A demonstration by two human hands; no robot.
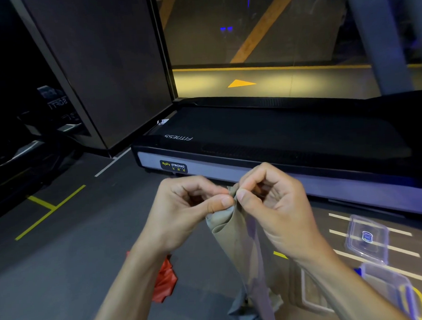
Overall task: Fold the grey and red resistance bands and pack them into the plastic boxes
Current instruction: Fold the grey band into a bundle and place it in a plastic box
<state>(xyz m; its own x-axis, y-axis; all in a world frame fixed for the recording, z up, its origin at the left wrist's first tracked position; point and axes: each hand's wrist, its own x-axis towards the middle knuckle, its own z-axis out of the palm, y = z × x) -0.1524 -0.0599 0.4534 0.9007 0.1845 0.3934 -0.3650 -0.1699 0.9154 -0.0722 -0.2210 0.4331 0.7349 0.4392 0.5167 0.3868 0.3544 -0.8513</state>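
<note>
Neither band had reached a box, so by my reckoning the task stood near its start; the grey resistance band (236,234) was only being gathered at its top edge, and the red resistance band (165,279) lay crumpled on the floor (64,277) at lower centre-left of the frame, partly hidden behind the left forearm, untouched.

Both hands met at mid-frame, just below the treadmill (253,143); the left hand (190,207) had its thumb pressed against curled fingers, pinching the grey band's upper edge from the left; the right hand (273,200) pinched the same edge from the right, thumb to fingertips; the two grips sat almost touching, with the bunched edge of cloth poking up between them.

From that pinch the grey band hung straight down between the forearms, its length falling toward the bottom edge of the frame, where its lower end pooled in folds on the floor; no neat fold was visible yet.

Toward the lower right lay a clear plastic lid (367,239), apart from an open plastic box (388,290) nearer the corner, partly hidden by the right forearm; the box appeared to hold no band; folding both bands and packing them remained, as I judged it.
</note>
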